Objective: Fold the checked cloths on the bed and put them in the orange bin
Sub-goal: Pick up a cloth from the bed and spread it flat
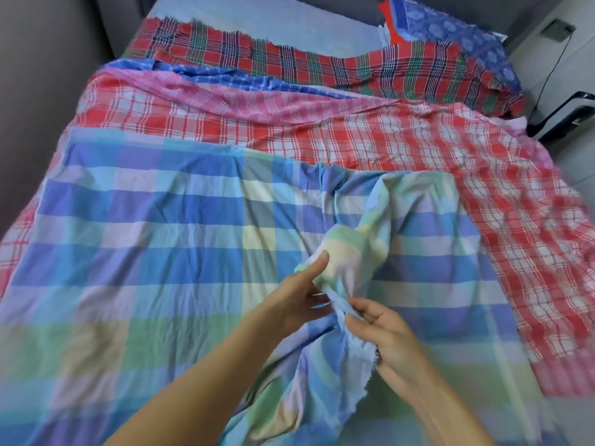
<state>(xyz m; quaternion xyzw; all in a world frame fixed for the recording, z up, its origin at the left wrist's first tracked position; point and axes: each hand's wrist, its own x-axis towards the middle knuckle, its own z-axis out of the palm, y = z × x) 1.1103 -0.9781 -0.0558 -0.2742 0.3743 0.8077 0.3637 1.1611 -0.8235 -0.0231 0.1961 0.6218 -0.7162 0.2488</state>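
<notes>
A large pastel blue-green checked cloth (154,239) covers the near half of the bed. Its right part is bunched into a raised fold in the middle. My left hand (302,297) grips that bunched fold, thumb on top. My right hand (383,336) pinches the frayed edge of the same cloth just beside it. Behind lie a red-and-white checked cloth (418,146), a pink checked cloth (257,101) and a dark red-green plaid cloth (322,62). The orange bin is not in view.
A blue patterned cloth (450,27) with a red edge lies at the far right corner of the bed. A black device with a cable (566,114) stands on the floor to the right. A grey wall (42,59) runs along the left.
</notes>
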